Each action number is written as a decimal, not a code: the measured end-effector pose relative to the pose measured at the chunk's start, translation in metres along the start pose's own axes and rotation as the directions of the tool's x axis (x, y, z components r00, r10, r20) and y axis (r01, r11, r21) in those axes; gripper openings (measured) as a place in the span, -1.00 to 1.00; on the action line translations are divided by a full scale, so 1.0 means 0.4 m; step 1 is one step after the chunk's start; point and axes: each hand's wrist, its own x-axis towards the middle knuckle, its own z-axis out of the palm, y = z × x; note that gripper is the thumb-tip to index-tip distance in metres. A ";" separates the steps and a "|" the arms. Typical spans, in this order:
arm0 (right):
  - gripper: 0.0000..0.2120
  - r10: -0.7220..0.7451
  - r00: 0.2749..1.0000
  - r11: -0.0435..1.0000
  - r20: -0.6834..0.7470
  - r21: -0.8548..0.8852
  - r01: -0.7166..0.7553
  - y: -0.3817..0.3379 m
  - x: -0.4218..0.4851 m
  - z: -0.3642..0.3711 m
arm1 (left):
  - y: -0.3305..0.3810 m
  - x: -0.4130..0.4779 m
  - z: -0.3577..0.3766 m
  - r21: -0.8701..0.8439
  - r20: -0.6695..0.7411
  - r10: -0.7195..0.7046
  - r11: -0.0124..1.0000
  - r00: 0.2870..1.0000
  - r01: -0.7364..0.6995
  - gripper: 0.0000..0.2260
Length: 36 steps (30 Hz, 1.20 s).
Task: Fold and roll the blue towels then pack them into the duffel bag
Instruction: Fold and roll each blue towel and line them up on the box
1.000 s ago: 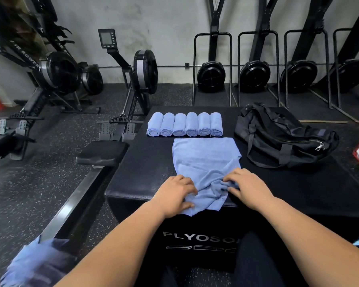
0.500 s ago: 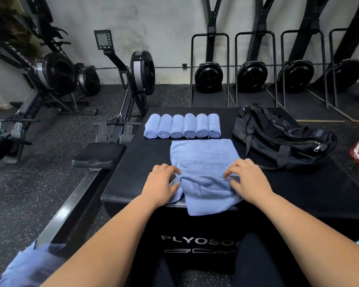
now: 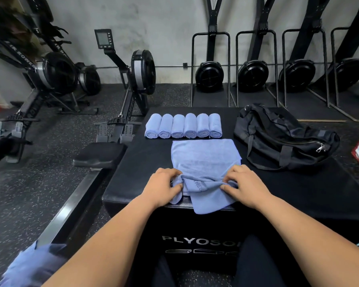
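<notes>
A person leans over a black padded plyometric box (image 3: pixel 133 162), working a pale-blue terry towel (image 3: pixel 203 156) that lies spread flat on the middle of its top, the near end draped over the front edge. The left hand (image 3: pixel 164 186) and right hand (image 3: pixel 241 186) sit at the towel's left and right edges. The fingers of both are curled over the cloth, thumbs against it, and each pinches one end of a bunched ridge running between them.

At 12 o'clock from the towel, just past its far edge, six rolled blue towels (image 3: pixel 183 126) lie in a touching row, spiral ends toward the person. At 2 o'clock a black fabric duffel bag (image 3: pixel 282 137) slumps on the box, near the towel but apart from it, a metal zip pull showing at its right end. At 8 o'clock, low beside the box, sits a blurred loose heap of blue cloth (image 3: pixel 29 264). At 10 o'clock a black rowing machine (image 3: pixel 133 79) stands on the speckled floor.
</notes>
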 end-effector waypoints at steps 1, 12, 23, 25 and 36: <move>-0.86 0.041 0.997 0.997 -0.060 0.061 -0.037 -0.001 0.007 -0.002 | -0.002 0.004 -0.003 -0.009 -0.017 -0.003 1.000 1.000 0.003 -0.68; -0.75 -0.134 0.987 0.957 -0.093 -0.269 0.105 0.004 -0.008 0.001 | -0.010 0.001 0.027 0.064 -0.093 0.014 0.998 0.996 -0.008 -0.72; -0.82 0.052 0.995 0.997 -0.083 -0.053 -0.057 0.020 0.004 0.010 | -0.050 -0.003 0.012 0.202 0.011 0.068 0.977 0.998 -0.068 -0.64; -0.84 0.169 0.983 0.978 -0.072 0.133 -0.159 0.019 0.018 -0.008 | -0.053 0.002 0.004 0.108 -0.021 0.025 0.994 0.999 -0.022 -0.74; -0.82 0.684 0.729 0.703 0.021 0.246 -0.667 0.081 0.080 -0.052 | 0.028 0.103 -0.034 -0.823 0.006 -0.490 0.493 0.872 0.283 -0.81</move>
